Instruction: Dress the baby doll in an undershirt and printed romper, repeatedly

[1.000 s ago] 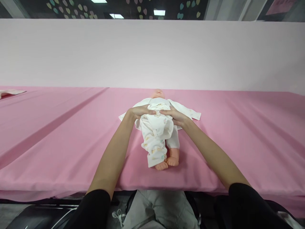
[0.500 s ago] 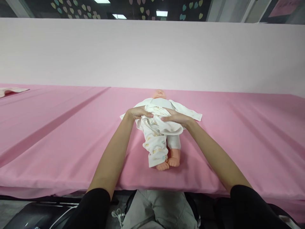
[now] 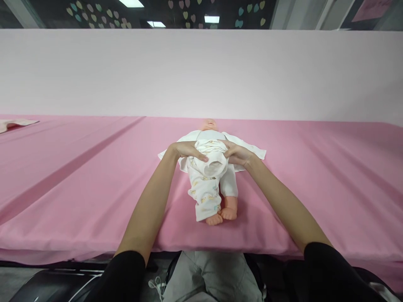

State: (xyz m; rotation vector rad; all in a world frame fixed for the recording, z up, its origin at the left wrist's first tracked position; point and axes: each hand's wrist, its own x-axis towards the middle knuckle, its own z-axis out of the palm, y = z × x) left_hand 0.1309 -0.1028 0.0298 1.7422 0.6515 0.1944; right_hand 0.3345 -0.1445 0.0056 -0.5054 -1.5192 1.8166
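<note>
Patterned white trousers (image 3: 206, 201) lie on a doll (image 3: 210, 135), one leg clothed, the spare leg's opening gaping between the thumbs (image 3: 202, 157). Left hand (image 3: 189, 150) and right hand (image 3: 236, 153) grasp the bunched fabric from either side; other fingers mostly hidden.

pink table cover (image 3: 94, 193) | pale cloth (image 3: 15, 124), left edge | white wall (image 3: 201, 75) | heart decals (image 3: 239, 24) above

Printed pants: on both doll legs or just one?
One: a foot pokes out of the pants; the other leg lies outside them, fabric bunched between left hand and right hand.
</note>
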